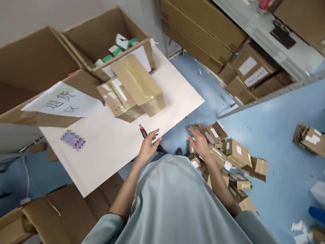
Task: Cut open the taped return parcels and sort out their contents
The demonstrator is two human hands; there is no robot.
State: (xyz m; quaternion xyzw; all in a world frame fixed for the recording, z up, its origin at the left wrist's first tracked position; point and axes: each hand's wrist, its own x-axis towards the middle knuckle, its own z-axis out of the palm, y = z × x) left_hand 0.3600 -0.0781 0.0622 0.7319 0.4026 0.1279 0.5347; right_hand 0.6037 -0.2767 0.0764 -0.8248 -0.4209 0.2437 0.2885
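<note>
My left hand (149,145) is raised at the table's near edge, its fingers apart and holding nothing. Closest to it, a black and red tool (143,130) like a utility knife lies on the white table (106,156), partly behind the hand. My right hand (199,145) hovers off the table's edge with its fingers spread and nothing in it. Past the tool, a taped cardboard box (139,83) leans against a smaller labelled carton (119,100). A blurred-out purple item (73,139) rests at the table's left.
Two large open cartons stand at the back; the right one (88,27) holds green and white packets, the left one (25,64) bears a handwritten paper sign (63,101). Discarded boxes (238,152) are heaped on the blue floor to my right. A metal shelf (264,30) stands beyond.
</note>
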